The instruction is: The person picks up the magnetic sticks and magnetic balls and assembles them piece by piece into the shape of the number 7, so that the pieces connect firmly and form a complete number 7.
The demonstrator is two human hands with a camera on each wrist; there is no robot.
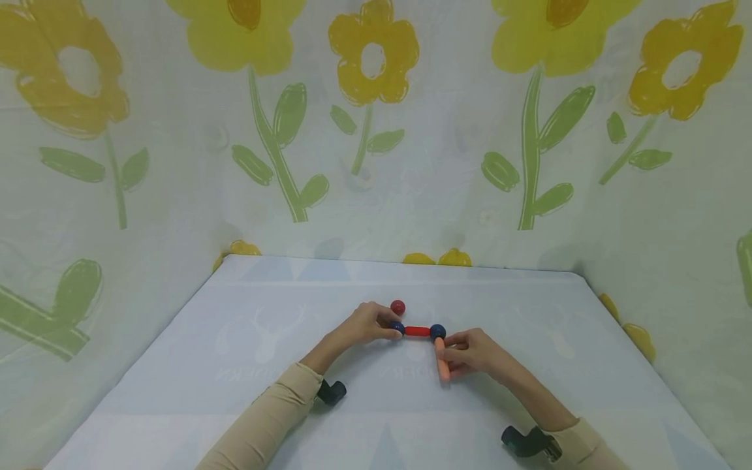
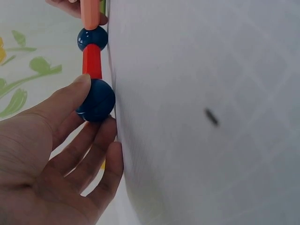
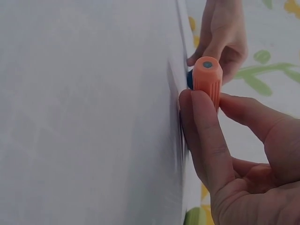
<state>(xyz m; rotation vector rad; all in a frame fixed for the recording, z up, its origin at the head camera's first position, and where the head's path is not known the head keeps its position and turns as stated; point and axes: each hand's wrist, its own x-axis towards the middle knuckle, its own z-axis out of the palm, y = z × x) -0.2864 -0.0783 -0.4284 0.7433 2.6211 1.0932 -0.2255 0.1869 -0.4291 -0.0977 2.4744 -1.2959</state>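
Between thumb and fingers, my left hand [image 1: 365, 324] pinches a dark blue ball [image 2: 97, 101]. A short red rod [image 1: 418, 331] joins that ball to a second blue ball [image 1: 437, 332] on the right. An orange rod [image 3: 207, 77] runs from the second ball toward the near side, its free end showing a small grey disc in the right wrist view. My right hand [image 1: 477, 354] grips this orange rod between thumb and fingers. Just behind the left hand's fingers lies a loose red ball [image 1: 397, 307], not touching the joined pieces.
The pieces are on a white table [image 1: 264, 391] with a pale print. Flower-patterned curtains [image 1: 435, 163] enclose its back and sides. Black wrist camera mounts [image 1: 333, 393] sit by both forearms.
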